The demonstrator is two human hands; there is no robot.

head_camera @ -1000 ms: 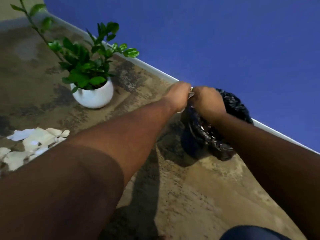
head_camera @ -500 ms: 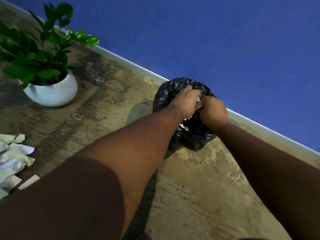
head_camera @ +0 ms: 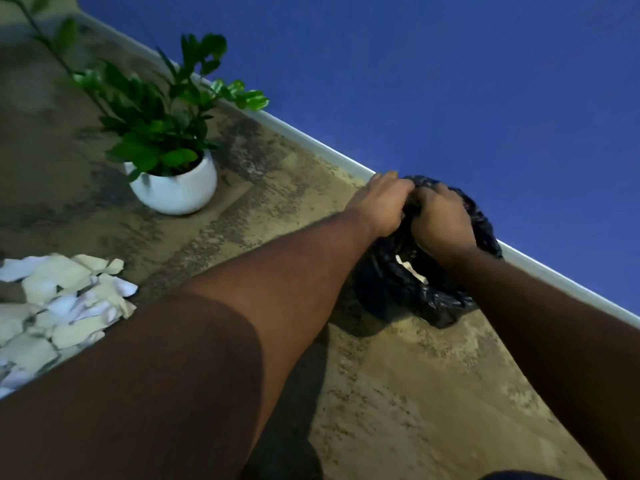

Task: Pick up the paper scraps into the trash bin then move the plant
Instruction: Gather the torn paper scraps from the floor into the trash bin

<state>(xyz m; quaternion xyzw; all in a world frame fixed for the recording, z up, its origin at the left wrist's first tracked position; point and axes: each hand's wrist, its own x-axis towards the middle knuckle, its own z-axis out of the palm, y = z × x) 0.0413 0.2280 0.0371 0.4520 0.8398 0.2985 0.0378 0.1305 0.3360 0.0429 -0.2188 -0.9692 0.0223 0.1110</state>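
A bin lined with a black trash bag (head_camera: 398, 292) stands on the floor against the wall. My left hand (head_camera: 381, 206) and my right hand (head_camera: 440, 220) meet above its far rim, knuckles up and fingers curled, with black plastic bunched between them. Pale paper (head_camera: 410, 270) shows inside the bin's mouth. A pile of torn white paper scraps (head_camera: 62, 299) lies on the floor at the left edge. Behind the pile stands the plant (head_camera: 156, 123), green-leaved, in a round white pot (head_camera: 176, 192).
The mottled brown floor (head_camera: 415, 393) runs diagonally to a pale baseboard (head_camera: 311, 136) below a blue wall (head_camera: 450, 81). A thin leafy stem (head_camera: 41, 36) rises at the upper left. Dark cloth (head_camera: 519, 476) shows at the bottom edge.
The view swung from side to side while both hands stayed over the bin. The pale scrap seen between my hands earlier is gone; black bag plastic is bunched there now.
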